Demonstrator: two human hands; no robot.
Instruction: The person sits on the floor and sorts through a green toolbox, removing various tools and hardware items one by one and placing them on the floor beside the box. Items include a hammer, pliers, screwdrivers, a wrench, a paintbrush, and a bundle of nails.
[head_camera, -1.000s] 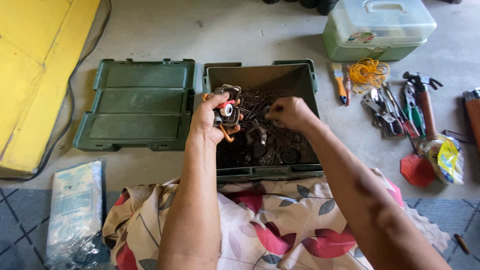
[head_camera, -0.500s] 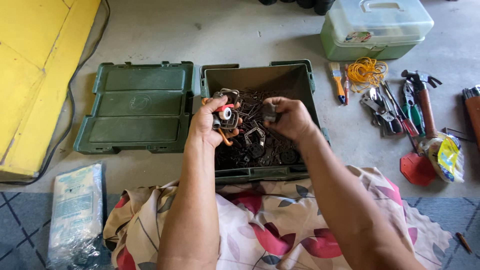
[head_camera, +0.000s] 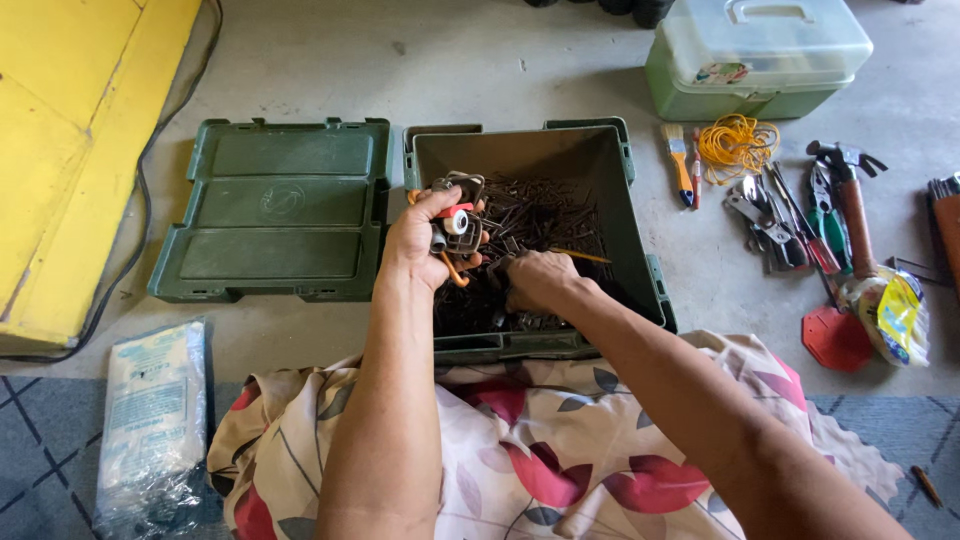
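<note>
Over the green box (head_camera: 625, 215), the left hand (head_camera: 418, 240) clutches a bunch of fittings (head_camera: 455, 218) already gathered, while the right hand (head_camera: 538, 281), at four o'clock, digs among many rusty nails (head_camera: 535, 205), grip hidden.

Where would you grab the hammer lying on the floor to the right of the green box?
Probably the brown handle of the hammer, from above: it lies flat, head away from the person, its far end by a yellow bag. Pliers lie close on its left, so the fingers should close mid-handle.

Dark green toolbox (head_camera: 625, 215) — yellow cord (head_camera: 735, 143) (red-flowered cream cloth (head_camera: 540, 450))
</note>
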